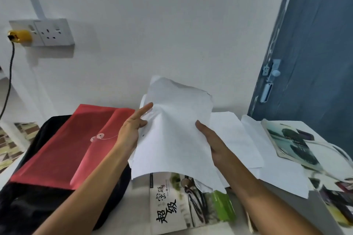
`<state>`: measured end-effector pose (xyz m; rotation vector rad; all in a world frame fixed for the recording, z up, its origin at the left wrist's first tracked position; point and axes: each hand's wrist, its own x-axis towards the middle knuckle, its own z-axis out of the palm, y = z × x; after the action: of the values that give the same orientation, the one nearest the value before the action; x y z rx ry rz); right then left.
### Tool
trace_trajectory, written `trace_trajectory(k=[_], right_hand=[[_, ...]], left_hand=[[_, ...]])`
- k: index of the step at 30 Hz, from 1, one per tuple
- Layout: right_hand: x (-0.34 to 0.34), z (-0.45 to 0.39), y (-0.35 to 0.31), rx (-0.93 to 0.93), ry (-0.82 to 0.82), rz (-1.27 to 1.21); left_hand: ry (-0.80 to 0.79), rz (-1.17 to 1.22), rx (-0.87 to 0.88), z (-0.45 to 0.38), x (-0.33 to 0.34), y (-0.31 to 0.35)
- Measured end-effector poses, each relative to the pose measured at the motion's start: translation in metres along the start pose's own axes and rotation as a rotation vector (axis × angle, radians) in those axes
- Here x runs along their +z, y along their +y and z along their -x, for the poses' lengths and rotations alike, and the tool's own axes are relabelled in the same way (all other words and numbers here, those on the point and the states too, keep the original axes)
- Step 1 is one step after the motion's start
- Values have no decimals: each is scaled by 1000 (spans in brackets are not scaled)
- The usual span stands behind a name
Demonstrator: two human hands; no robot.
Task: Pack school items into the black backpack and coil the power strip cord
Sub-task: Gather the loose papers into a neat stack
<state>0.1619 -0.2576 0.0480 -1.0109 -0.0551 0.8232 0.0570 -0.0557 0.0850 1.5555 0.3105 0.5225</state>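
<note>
A stack of white paper sheets (175,131) is held up above the table between both hands. My left hand (131,131) grips its left edge with the forefinger stretched along the paper. On the right edge, my right hand (212,139) clasps the stack. The black backpack (28,202) lies at the lower left, and a red string-tie envelope (63,147) rests on top of it. A yellow plug (20,35) with a black cord (9,80) sits in the wall socket at the far left.
A book with a green-and-white cover (189,206) lies under the raised sheets. More loose white papers (240,137) spread to the right, beside a picture-cover book (288,141) and printed pages. A blue door (313,47) stands at the right, a white wall behind.
</note>
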Motion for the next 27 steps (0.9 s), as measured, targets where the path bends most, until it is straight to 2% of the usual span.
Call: trace_trajectory(k=[3,8,10,13,16,18,20,22,25,27], right_hand=[[-10,-6,-7,-40,110,132],[-20,-13,-25,-134,152,290],[-18,-18,-26,-222,180,363],[-11,-25,-17,-394,202,492],[-18,-39,-9,-466,345,783],[-32,-46,-17,-432,567,1077],[-55,-50,-32,-366,750,1370],[-79,-51,-47,-202,865,1522],[-110,-53,-58,14,929,1492],[-118,-53,-63,36,942,1392]], left_hand=[[-11,-139,-34,-5,-3,-9],[-194,-197,-145,-5,-8,-25],[-262,-95,-236,-11,-14,-31],[-380,214,-446,-17,-20,-41],[-372,201,-441,-24,-16,-54],[-282,-15,-359,-34,-10,-65],[-246,-338,-240,-48,-6,-79],[-223,-563,-140,-57,-3,-90],[-165,-581,-45,-66,1,-99],[-135,-540,-48,-71,2,-100]])
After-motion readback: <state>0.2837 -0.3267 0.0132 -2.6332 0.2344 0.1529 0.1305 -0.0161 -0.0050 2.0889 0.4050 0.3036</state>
